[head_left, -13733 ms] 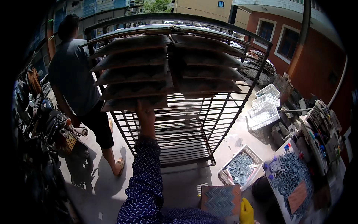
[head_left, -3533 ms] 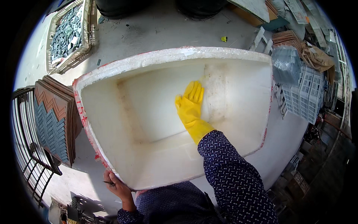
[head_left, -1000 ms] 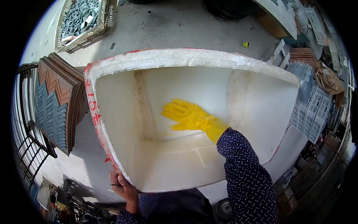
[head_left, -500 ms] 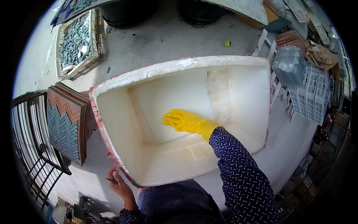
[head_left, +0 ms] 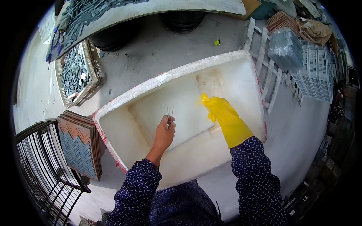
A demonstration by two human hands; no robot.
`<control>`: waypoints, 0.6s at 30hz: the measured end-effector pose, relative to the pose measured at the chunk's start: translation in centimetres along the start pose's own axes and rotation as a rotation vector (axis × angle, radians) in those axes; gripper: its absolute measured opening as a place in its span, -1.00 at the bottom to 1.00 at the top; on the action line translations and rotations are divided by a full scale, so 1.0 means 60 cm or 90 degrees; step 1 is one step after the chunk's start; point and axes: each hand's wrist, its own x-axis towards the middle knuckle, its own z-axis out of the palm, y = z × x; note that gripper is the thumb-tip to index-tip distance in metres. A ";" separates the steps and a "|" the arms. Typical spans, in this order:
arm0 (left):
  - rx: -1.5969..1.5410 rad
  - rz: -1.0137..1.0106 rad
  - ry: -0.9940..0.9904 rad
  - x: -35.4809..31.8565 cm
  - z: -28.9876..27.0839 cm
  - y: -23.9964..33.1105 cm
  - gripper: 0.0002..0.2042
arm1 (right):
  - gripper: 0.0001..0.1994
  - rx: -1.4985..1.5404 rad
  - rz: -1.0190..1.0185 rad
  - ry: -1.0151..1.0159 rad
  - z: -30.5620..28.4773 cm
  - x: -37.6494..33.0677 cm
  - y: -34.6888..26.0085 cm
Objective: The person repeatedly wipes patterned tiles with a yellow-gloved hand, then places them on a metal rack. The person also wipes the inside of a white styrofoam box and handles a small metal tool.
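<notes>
A large white foam box (head_left: 158, 83) with a chipped rim and red marks along its outer side stands in front of me. My left hand (head_left: 165, 130), bare, is over its inside, closed on slim metal tweezers (head_left: 169, 112) whose two prongs point away from me and stand apart. To the right, my right hand (head_left: 222, 116) wears a yellow rubber glove and hovers over the box's right part. Its fingers are curled and slightly blurred; whatever they may hold is hidden. Brownish stains mark the box's inner walls.
At the left lean boards of herringbone tile (head_left: 77, 147) beside a black metal rack (head_left: 49, 169). A crate (head_left: 77, 75) of grey tile pieces sits beyond, under a table (head_left: 158, 7) with more pieces. White plastic crates (head_left: 313, 71) and a white slatted frame (head_left: 264, 67) stand right.
My left hand has come from outside the box's near left corner to over its inside, with the tweezers. My gloved right hand has moved right and its fingers have curled. The view has shifted.
</notes>
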 end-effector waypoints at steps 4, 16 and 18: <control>0.362 0.084 -0.057 0.092 0.057 -0.066 -0.79 | -0.57 0.149 -0.125 0.094 -0.057 0.002 0.034; 0.448 0.080 -0.125 0.170 0.115 -0.076 -0.75 | -0.55 0.296 -0.150 0.111 -0.059 -0.027 0.095; 0.433 0.102 -0.167 0.172 0.109 -0.074 -0.75 | -0.57 0.302 -0.153 0.102 -0.054 -0.017 0.099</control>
